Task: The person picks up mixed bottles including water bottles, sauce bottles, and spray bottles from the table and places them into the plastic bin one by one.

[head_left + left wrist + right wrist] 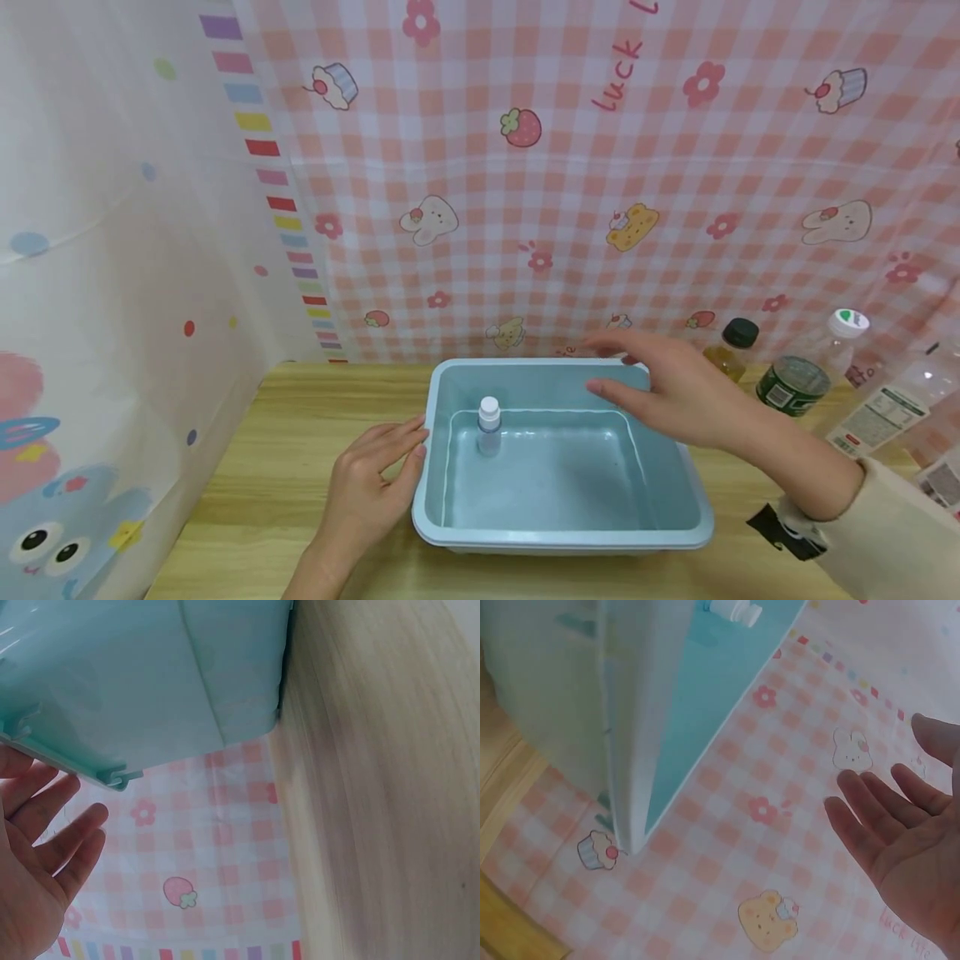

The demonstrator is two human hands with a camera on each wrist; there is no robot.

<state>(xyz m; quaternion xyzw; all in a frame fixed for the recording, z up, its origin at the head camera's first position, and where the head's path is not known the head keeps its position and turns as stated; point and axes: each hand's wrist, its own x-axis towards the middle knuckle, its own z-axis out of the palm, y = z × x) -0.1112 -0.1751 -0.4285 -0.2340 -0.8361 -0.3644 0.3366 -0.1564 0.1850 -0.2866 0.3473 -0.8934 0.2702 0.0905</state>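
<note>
A light blue plastic basin (570, 538) stands on the wooden table, and a small clear bottle with a white cap (489, 427) stands upright inside it near the left wall. My left hand (375, 475) is at the basin's left rim, fingertips right at the edge; the left wrist view shows those fingers (64, 832) loosely spread beside the rim. Over the basin's back right corner hovers my right hand (675, 392), thumb and fingers apart with nothing between them. In the right wrist view this hand (907, 840) is away from the rim, palm showing.
Right of the basin stand a dark-capped bottle with yellowish liquid (726, 354), a clear bottle with a green label (806, 375) and a larger clear bottle with a white label (885, 417). A pink checked cloth (480, 183) hangs behind the table (247, 500).
</note>
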